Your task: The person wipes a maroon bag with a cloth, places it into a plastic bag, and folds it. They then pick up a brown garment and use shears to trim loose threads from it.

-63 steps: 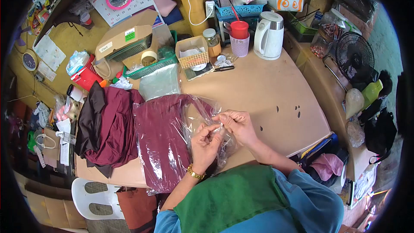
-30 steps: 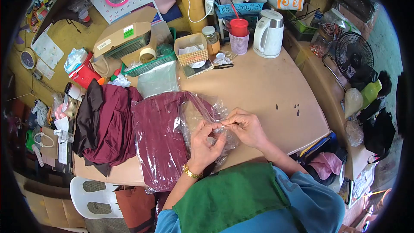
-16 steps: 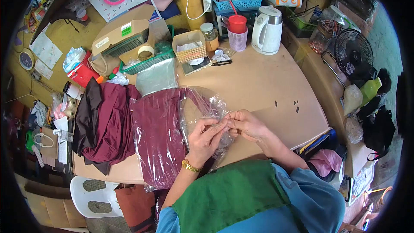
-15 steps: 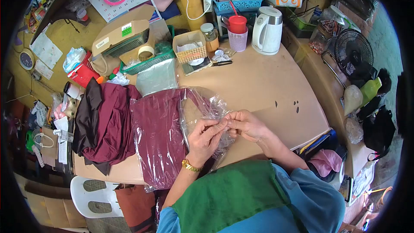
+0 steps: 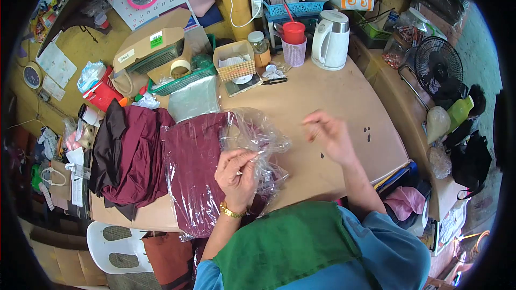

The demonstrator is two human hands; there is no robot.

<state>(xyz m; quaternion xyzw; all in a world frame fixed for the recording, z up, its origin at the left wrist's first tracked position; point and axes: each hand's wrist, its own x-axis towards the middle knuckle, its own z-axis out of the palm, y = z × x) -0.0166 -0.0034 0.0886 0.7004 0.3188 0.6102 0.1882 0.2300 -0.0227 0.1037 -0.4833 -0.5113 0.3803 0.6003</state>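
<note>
Clear, crinkled plastic bag (image 5: 257,138) lies on the near left part of the table (image 5: 328,94), directly in front of the person, with a folded maroon garment (image 5: 191,164) inside it. The bag's open end is bunched up and stands off the tabletop.

The left hand (image 5: 235,173) rests on that bunched end. Its fingers are curled in and pressed against the thumb, pinching a fold of the plastic. A gold bracelet (image 5: 230,212) sits on the wrist.

The right hand (image 5: 329,137) is lifted above the bare tabletop, well apart from the bag and the other hand. It is blurred. The fingertips seem drawn toward the thumb, but I cannot tell whether they are closed or pinch anything.

Just left of the bag lies a loose heap of maroon and dark brown cloth (image 5: 129,153). A flat stack of clear bags (image 5: 194,98) lies beyond the garment, and behind it stands a green basket (image 5: 180,80) with a roll of tape (image 5: 180,67).

Farther back along the table are a small woven box (image 5: 235,64), a jar (image 5: 260,48), a red cup (image 5: 293,32) set in a pink holder (image 5: 294,53), and a white kettle (image 5: 329,40). A black fan (image 5: 441,67) stands off to the right, and a white plastic chair (image 5: 121,247) sits below the table's near left edge.
</note>
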